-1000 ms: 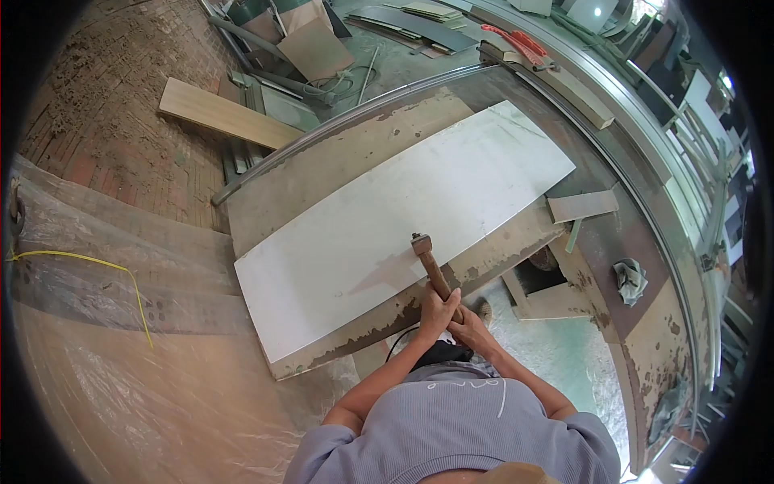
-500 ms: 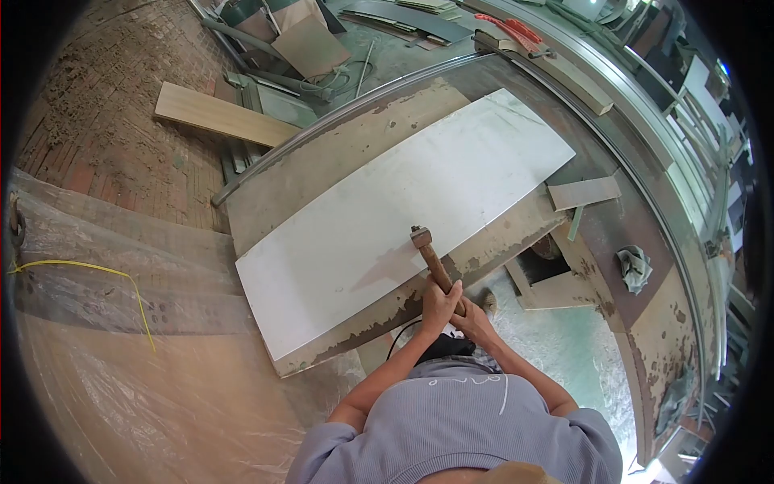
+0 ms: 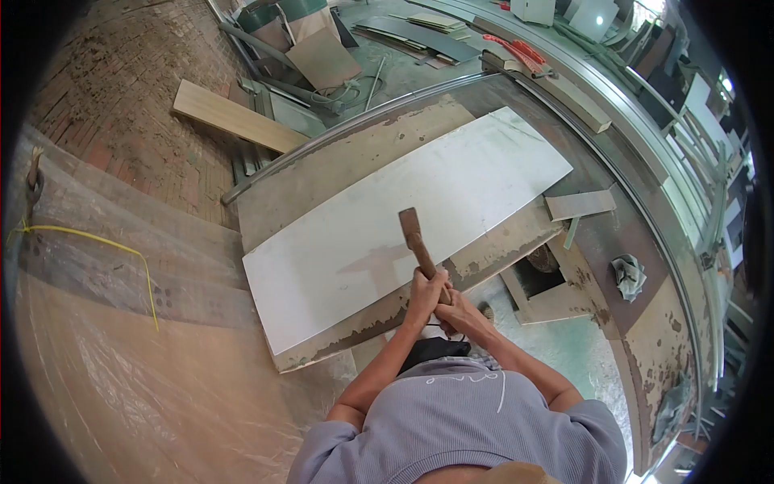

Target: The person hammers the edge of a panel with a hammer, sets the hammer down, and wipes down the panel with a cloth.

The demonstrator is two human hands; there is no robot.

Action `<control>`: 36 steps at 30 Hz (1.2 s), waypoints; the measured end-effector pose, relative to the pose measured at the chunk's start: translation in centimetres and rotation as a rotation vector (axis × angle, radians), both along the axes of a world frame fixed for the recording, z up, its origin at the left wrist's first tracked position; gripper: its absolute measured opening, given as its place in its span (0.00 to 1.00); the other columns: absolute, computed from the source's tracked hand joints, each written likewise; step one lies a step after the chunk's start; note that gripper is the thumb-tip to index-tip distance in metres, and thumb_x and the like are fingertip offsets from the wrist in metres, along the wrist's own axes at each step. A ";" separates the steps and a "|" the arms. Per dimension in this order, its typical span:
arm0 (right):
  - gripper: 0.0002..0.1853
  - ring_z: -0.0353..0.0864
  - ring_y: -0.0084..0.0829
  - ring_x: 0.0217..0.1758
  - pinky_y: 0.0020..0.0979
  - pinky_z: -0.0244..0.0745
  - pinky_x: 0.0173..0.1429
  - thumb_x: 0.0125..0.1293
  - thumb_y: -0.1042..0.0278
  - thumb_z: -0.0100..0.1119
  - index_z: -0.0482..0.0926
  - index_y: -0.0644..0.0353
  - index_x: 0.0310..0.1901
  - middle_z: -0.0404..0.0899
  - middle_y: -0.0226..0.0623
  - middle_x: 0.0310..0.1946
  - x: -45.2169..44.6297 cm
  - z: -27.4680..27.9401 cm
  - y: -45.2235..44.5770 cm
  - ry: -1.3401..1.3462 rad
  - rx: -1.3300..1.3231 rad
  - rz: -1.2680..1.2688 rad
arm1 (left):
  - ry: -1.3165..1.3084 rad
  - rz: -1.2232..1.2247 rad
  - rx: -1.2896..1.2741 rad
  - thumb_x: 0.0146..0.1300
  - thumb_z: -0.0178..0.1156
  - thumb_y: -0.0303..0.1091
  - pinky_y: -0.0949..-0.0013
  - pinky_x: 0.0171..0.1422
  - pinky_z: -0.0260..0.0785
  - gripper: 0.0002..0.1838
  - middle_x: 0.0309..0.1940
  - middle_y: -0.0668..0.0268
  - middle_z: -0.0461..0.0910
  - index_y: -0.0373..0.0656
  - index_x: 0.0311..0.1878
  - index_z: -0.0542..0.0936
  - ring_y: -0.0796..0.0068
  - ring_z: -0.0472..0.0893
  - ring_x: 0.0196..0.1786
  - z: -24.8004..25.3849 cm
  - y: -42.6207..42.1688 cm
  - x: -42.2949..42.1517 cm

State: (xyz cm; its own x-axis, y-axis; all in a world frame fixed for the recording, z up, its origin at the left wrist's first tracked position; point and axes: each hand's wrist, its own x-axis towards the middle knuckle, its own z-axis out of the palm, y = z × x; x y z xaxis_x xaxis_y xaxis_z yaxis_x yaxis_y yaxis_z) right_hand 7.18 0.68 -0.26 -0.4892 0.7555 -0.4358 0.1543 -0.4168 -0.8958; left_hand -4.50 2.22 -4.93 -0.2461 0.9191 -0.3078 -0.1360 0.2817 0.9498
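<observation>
My left hand (image 3: 426, 294) is wrapped around the wooden handle of a hammer (image 3: 422, 256). Lower on the same handle, my right hand (image 3: 468, 314) is closed, close against the left. The dark, worn head of the hammer points away from me, raised over a long white panel (image 3: 387, 218), where its shadow falls. That panel lies flat and slanted on a worn brown board (image 3: 339, 343) with chipped edges. My fingers partly hide the handle.
On the right, a short board (image 3: 580, 205) and a crumpled cloth (image 3: 627, 277) rest on the bench. A metal rail (image 3: 363, 113) curves along its far edge. Plastic sheeting (image 3: 161, 379) covers the left side; a wooden plank (image 3: 234, 117) lies beyond. Red-handled tools (image 3: 520, 52) lie at the back.
The hammer has turned in my hands, its head now showing a longer, flatter side. Both hands have shifted slightly left. The view has tilted a little, moving the surroundings.
</observation>
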 end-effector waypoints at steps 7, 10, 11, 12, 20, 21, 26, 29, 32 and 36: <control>0.27 0.66 0.20 0.14 0.24 0.58 0.17 0.55 0.55 0.56 0.65 0.66 0.51 0.67 0.27 0.16 -4.4 2.7 -1.0 -0.054 0.173 0.189 | -0.020 0.221 0.154 0.60 0.57 0.32 0.71 0.33 0.73 0.17 0.26 0.59 0.76 0.31 0.42 0.63 0.73 0.79 0.27 3.3 -3.6 -5.3; 0.37 0.73 0.25 0.23 0.29 0.67 0.26 0.53 0.57 0.54 0.60 0.65 0.64 0.74 0.36 0.26 -6.2 3.4 -1.2 0.038 0.236 0.364 | -0.025 0.298 0.143 0.60 0.56 0.33 0.71 0.34 0.73 0.17 0.27 0.59 0.76 0.31 0.43 0.63 0.73 0.78 0.28 4.3 -5.2 -7.0; 0.37 0.73 0.25 0.23 0.29 0.67 0.26 0.53 0.57 0.54 0.60 0.65 0.64 0.74 0.36 0.26 -6.6 2.8 -1.3 0.041 0.236 0.365 | -0.050 0.336 0.130 0.60 0.56 0.33 0.71 0.34 0.73 0.17 0.28 0.59 0.76 0.31 0.44 0.63 0.73 0.78 0.28 4.3 -5.6 -7.4; 0.37 0.72 0.25 0.22 0.29 0.67 0.25 0.53 0.57 0.54 0.60 0.65 0.64 0.73 0.35 0.25 -7.0 2.2 -1.4 0.023 0.230 0.398 | -0.070 0.349 0.125 0.61 0.56 0.33 0.71 0.34 0.73 0.17 0.29 0.58 0.76 0.31 0.44 0.63 0.73 0.78 0.29 4.2 -6.0 -7.6; 0.32 0.64 0.20 0.15 0.25 0.60 0.19 0.56 0.56 0.53 0.62 0.63 0.61 0.65 0.26 0.17 -7.1 -0.3 -2.2 0.010 0.098 0.401 | -0.155 0.355 0.014 0.61 0.56 0.33 0.71 0.30 0.73 0.17 0.28 0.58 0.75 0.31 0.44 0.63 0.73 0.78 0.27 -0.6 -6.8 -7.9; 0.31 0.65 0.20 0.15 0.25 0.60 0.19 0.55 0.55 0.53 0.63 0.65 0.58 0.66 0.26 0.17 -6.9 -0.4 -2.3 -0.007 0.075 0.395 | -0.148 0.340 -0.027 0.61 0.56 0.33 0.72 0.29 0.72 0.18 0.29 0.58 0.75 0.31 0.45 0.62 0.73 0.78 0.26 -1.2 -6.7 -7.9; 0.42 0.70 0.24 0.19 0.27 0.66 0.22 0.53 0.58 0.54 0.53 0.64 0.69 0.69 0.31 0.20 -6.4 -2.0 -1.6 -0.021 -0.029 0.452 | -0.117 0.342 -0.018 0.61 0.56 0.34 0.72 0.28 0.72 0.19 0.29 0.59 0.75 0.30 0.46 0.61 0.73 0.78 0.26 -0.6 -6.7 -7.0; 0.42 0.71 0.25 0.19 0.27 0.67 0.23 0.54 0.57 0.54 0.52 0.61 0.70 0.71 0.33 0.22 -6.1 -2.2 -1.4 -0.088 -0.009 0.494 | -0.092 0.328 0.010 0.62 0.56 0.34 0.72 0.30 0.73 0.20 0.29 0.59 0.74 0.30 0.46 0.60 0.72 0.79 0.27 -2.3 -6.9 -6.9; 0.42 0.73 0.27 0.20 0.27 0.69 0.24 0.54 0.58 0.54 0.51 0.61 0.70 0.73 0.35 0.24 -5.9 -3.7 -1.8 -0.130 0.064 0.502 | -0.017 0.300 0.036 0.63 0.56 0.34 0.71 0.33 0.74 0.19 0.29 0.58 0.75 0.31 0.47 0.61 0.72 0.79 0.29 -5.4 -7.3 -7.2; 0.28 0.73 0.26 0.18 0.27 0.68 0.23 0.57 0.59 0.54 0.63 0.67 0.55 0.72 0.33 0.19 -5.6 -3.4 -2.4 -0.112 0.093 0.448 | -0.039 0.256 0.035 0.63 0.56 0.34 0.71 0.35 0.74 0.21 0.30 0.59 0.74 0.30 0.49 0.59 0.71 0.79 0.32 -4.3 -7.6 -6.6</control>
